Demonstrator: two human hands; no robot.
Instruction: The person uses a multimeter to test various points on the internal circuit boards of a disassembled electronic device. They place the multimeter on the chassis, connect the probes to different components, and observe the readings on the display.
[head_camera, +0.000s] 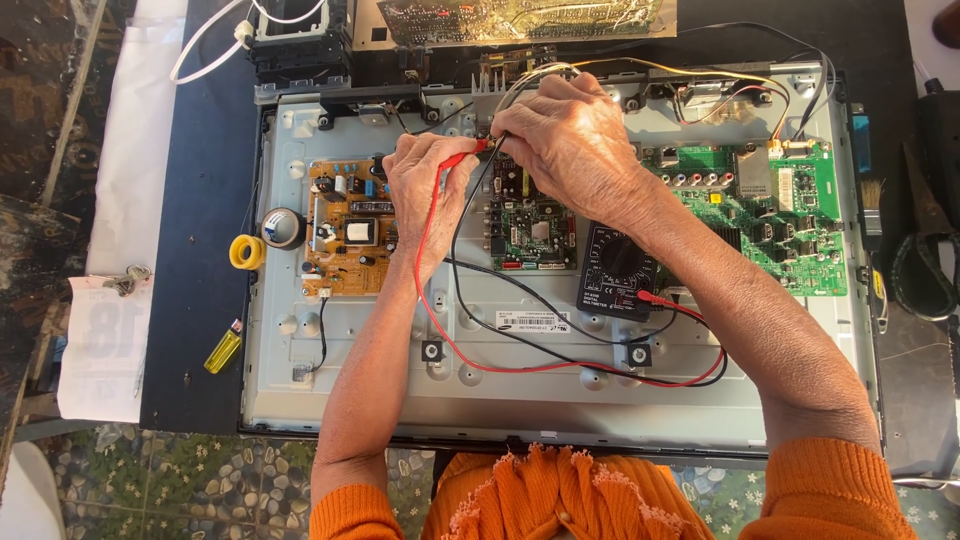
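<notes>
Over the opened grey metal back panel (560, 395) of a flat screen, the left hand (428, 190) pinches a thin red test probe (462, 158) while the right hand (572, 140) is curled tight around something I can't make out, both poking at the small green circuit board (535, 232) beside the black multimeter (618, 268).

Dark table (200, 300) under television chassis (520, 400)

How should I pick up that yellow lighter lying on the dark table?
Pinch the yellow lighter across its long, narrow sides near the middle, coming straight down from above. It lies flat and tilted on the dark table, clear of the metal panel, so both sides are open.
</notes>
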